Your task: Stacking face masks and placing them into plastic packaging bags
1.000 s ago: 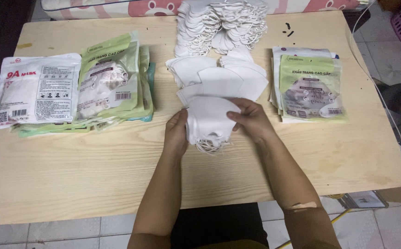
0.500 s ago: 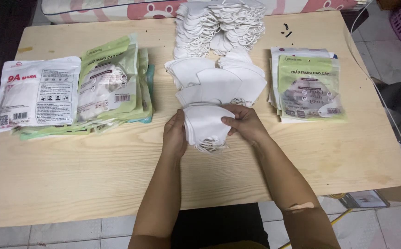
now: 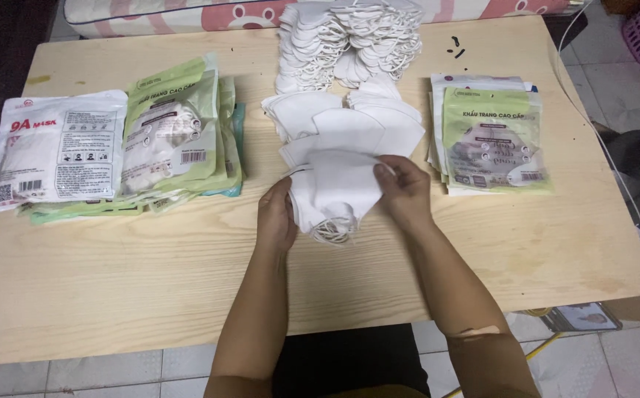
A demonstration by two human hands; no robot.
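Bare table (image 3: 150, 273) front w/ free room; packet stacks (image 3: 180, 140) L, pouches (image 3: 493, 136) R, mask heap (image 3: 349, 44) behind.

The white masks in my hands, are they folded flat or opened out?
Folded flat. The small stack of white masks lies in flat layers on the table, pinched between the left hand and right hand, ear loops bunched below.

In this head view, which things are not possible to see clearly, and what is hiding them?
- Head view: the number of white masks in the small stack is unclear; the left hand and right hand cover both its sides.
- Head view: the heap of loose masks is cut off by the top edge.
- Head view: lower packets of the green packet stack are hidden by the top packet.
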